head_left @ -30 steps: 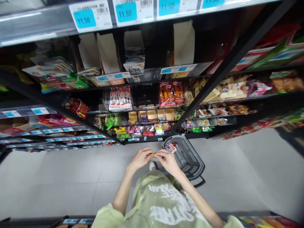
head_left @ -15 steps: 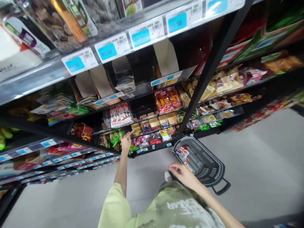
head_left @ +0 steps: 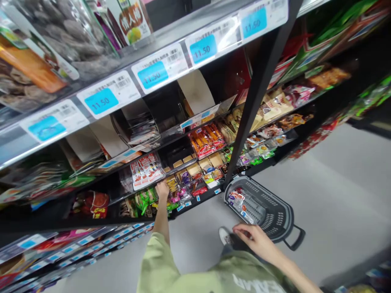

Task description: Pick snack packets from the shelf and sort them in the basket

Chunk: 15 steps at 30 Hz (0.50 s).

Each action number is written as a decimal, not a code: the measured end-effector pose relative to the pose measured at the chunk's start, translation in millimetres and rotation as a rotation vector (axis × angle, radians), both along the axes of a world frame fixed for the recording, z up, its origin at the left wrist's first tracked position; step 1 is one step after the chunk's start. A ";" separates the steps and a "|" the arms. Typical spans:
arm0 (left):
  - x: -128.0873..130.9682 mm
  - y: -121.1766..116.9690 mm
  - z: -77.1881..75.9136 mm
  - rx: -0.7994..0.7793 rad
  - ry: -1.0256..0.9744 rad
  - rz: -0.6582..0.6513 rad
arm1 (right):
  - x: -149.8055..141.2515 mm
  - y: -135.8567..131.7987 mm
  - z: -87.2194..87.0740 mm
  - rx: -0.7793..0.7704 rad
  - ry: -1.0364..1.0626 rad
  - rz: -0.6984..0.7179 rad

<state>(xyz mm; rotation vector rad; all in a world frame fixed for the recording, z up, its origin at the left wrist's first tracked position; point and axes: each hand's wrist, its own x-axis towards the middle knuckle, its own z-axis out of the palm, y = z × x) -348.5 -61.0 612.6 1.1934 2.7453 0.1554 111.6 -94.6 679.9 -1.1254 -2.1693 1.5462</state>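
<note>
My left hand [head_left: 162, 189] reaches into the lowest visible snack shelf, beside yellow packets [head_left: 172, 184] in a small cardboard box. Its fingers point away and are hidden behind the back of the hand. Green packets [head_left: 146, 199] lie just to its left, and pink packets [head_left: 183, 193] to its right. My right hand [head_left: 252, 239] hovers by the near side of a grey shopping basket [head_left: 275, 199] on the floor. Its fingers are loosely bent with a gap to the thumb, and nothing shows in them. A few snack packets [head_left: 237, 198] lie at the basket's left end.
A shelf edge with blue price tags [head_left: 152, 75] crosses the upper view, close to me. A black shelf post [head_left: 255, 93] slants down toward the basket. Red sausage packs [head_left: 207, 138] sit on the shelf above the small boxes. My shoe [head_left: 225, 236] is on the grey floor.
The view has shifted closer to the shelf. My left hand has gone deeper among the packets, its fingers now hidden. My right hand stays near the basket, its fingers more bent.
</note>
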 end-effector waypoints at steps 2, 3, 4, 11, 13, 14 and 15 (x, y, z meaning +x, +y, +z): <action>-4.3 12.1 -3.4 -0.076 -0.027 0.004 | -1.2 2.4 0.5 -0.007 -0.017 -0.009; -6.1 17.5 -5.6 -0.108 -0.041 0.004 | -1.6 3.7 0.6 -0.011 -0.022 -0.012; -7.5 22.4 -8.0 -0.135 -0.055 0.005 | -1.7 5.0 0.4 -0.018 -0.023 -0.015; -4.4 40.8 -26.7 -0.239 -0.138 0.016 | 5.4 15.2 -5.5 -0.079 -0.011 -0.096; -1.8 41.9 -28.2 -0.230 -0.152 0.022 | 7.5 17.5 -7.2 -0.080 -0.009 -0.100; -1.2 42.2 -27.4 -0.217 -0.156 0.025 | 8.1 18.4 -8.3 -0.075 -0.007 -0.096; -1.0 42.3 -25.4 -0.199 -0.159 0.027 | 8.6 19.2 -9.5 -0.068 -0.004 -0.087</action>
